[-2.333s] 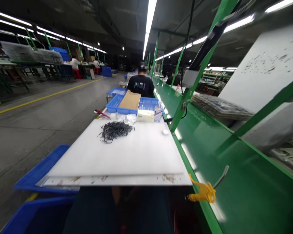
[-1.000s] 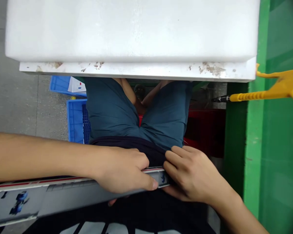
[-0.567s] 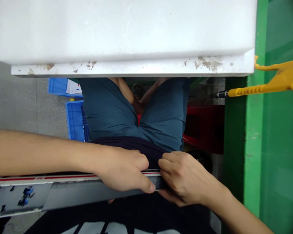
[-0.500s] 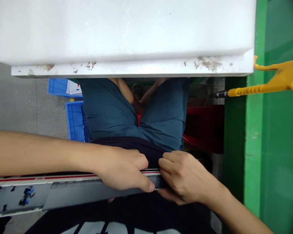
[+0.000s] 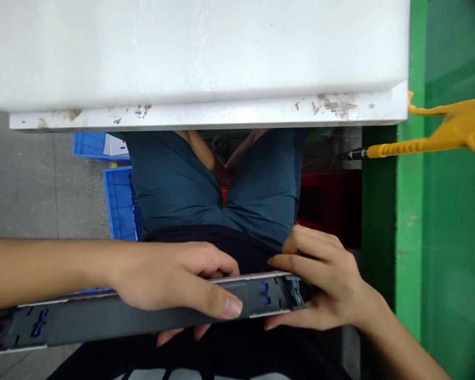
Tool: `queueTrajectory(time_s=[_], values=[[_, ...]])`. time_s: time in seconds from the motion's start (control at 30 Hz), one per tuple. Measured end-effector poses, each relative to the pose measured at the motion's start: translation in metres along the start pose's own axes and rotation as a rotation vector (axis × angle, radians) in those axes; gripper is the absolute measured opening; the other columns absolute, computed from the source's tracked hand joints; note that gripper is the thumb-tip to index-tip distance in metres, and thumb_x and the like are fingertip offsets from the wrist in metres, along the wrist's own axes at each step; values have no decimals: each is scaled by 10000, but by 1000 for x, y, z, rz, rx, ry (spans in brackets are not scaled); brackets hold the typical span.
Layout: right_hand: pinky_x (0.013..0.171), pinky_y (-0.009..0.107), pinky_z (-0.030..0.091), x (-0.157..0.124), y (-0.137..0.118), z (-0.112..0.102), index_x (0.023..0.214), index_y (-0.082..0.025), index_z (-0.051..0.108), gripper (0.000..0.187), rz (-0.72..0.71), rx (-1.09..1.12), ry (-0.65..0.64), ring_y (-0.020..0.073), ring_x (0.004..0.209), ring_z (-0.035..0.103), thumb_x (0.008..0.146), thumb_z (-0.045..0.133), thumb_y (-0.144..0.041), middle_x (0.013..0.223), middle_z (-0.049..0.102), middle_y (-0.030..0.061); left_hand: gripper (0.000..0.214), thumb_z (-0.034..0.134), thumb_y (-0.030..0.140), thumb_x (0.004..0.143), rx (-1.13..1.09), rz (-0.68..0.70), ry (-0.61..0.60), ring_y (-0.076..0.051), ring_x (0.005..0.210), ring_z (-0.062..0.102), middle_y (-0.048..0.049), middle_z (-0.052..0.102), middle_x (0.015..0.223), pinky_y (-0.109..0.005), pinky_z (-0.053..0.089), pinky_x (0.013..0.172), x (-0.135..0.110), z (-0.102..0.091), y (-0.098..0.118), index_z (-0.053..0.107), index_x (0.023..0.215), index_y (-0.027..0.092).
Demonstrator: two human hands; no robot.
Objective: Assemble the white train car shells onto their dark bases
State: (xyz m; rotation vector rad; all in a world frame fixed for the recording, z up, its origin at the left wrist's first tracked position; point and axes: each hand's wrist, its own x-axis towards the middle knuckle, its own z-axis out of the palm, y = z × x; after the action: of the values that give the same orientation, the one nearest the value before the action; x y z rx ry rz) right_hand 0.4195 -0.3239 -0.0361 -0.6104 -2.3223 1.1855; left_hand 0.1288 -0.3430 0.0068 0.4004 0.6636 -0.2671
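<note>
A long dark grey plastic bar point(image 5: 103, 321) with blue clips near its ends and a pale edge lies across my lap, its right end slightly higher. My left hand point(image 5: 178, 277) grips it right of its middle, with the thumb on the grey face and fingertips showing beneath the near edge. Around the bar's right end, my right hand point(image 5: 328, 279) is spread, with thumb and forefinger apart on either side. The forefinger looks clear of the far edge; whether the thumb touches the bar I cannot tell.
A white padded worktop point(image 5: 206, 58) with a stained edge juts out ahead above my knees. On the right stands a green bench point(image 5: 409, 211) with a yellow-handled tool point(image 5: 427, 145). Blue bins point(image 5: 119, 203) sit on the floor at left, and a red stool point(image 5: 332, 206) is below.
My right hand has opened from its closed grip and shifted right, uncovering the bar's end and its blue clips. The bar has slid rightward, its face turned more upward, with my left hand still holding it.
</note>
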Motion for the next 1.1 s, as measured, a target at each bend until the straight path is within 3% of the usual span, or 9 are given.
queueTrajectory(time_s=[0.27, 0.47, 0.7, 0.87, 1.1], values=[[624, 349, 482, -1, -3, 0, 1161, -84, 770, 598, -11, 102, 53, 180, 735, 593, 859, 895, -585, 866, 628, 62, 379, 825, 551, 879, 37, 20, 56, -140, 500, 596, 5, 708, 828, -205, 481, 464, 0, 4, 3, 662, 1066, 264], [740, 334, 604, 3, -12, 4, 1181, -102, 791, 441, 3, 392, 139, 182, 870, 687, 868, 915, -388, 1001, 706, 82, 409, 870, 528, 805, 47, 32, 76, -154, 565, 596, 8, 674, 814, -198, 490, 466, -2, 11, 7, 695, 1063, 263], [645, 337, 607, 5, -16, 10, 1156, -116, 807, 380, -20, 495, 245, 177, 754, 696, 867, 840, -359, 881, 727, 60, 402, 792, 612, 806, 46, 60, 134, -146, 498, 535, 11, 615, 707, -193, 387, 412, -5, 25, 9, 700, 979, 261], [598, 339, 565, 4, -16, 15, 1106, -73, 817, 423, -90, 499, 319, 165, 686, 666, 821, 822, -385, 821, 710, 57, 385, 798, 581, 830, 20, -5, 98, -136, 502, 531, -4, 660, 782, -200, 406, 433, -5, 26, 14, 690, 1004, 256], [613, 344, 551, 3, -15, 16, 1035, -44, 827, 413, -98, 508, 325, 162, 704, 675, 774, 862, -362, 831, 719, 65, 387, 779, 600, 822, 44, 53, 92, -146, 489, 516, 4, 659, 750, -220, 382, 421, -1, 26, 9, 663, 974, 263]])
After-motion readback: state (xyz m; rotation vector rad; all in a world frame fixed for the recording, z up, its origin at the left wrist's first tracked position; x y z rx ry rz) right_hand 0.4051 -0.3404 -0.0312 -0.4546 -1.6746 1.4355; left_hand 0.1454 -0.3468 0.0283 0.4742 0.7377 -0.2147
